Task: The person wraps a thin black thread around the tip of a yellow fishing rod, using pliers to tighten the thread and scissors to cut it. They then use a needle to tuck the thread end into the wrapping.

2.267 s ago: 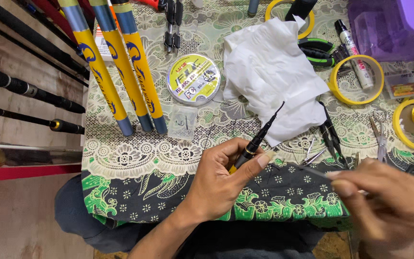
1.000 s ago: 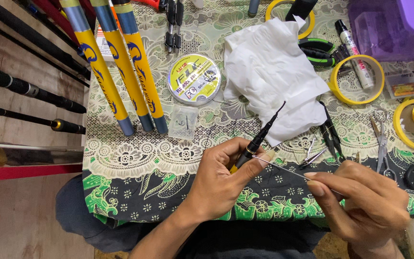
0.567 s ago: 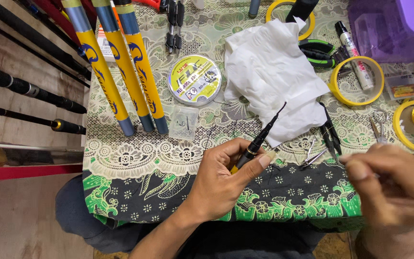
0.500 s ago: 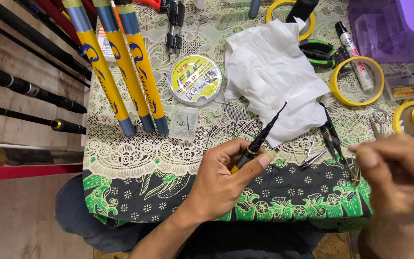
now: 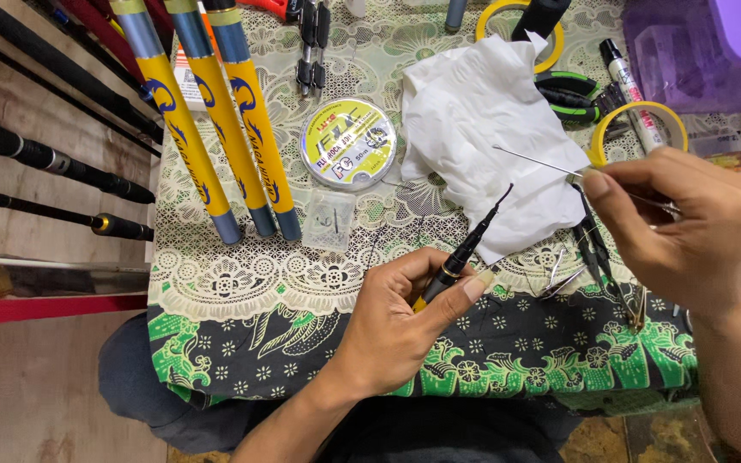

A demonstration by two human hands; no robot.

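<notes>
My left hand (image 5: 396, 321) grips a thin black rod tip section (image 5: 470, 243) with a yellow band near the fingers; its point angles up and to the right, over the edge of a white tissue (image 5: 495, 129). My right hand (image 5: 688, 227) is raised at the right and pinches a fine metal wire (image 5: 535, 159) that sticks out to the left over the tissue. Both hands hover above the green and cream patterned cloth (image 5: 242, 300) covering the table.
Three yellow and blue rod sections (image 5: 216, 129) lie at the left, dark rods (image 5: 53, 163) beyond the table edge. A line spool (image 5: 348, 143), small clear hook packet (image 5: 330, 219), yellow tape rings (image 5: 641, 129), marker (image 5: 628, 90), pliers (image 5: 569, 93), small tools (image 5: 593, 249) and purple box (image 5: 705, 47) surround the tissue.
My right hand rose from the table's near right edge up and back, now holding the thin wire over the tissue. My left hand with the rod tip stayed put.
</notes>
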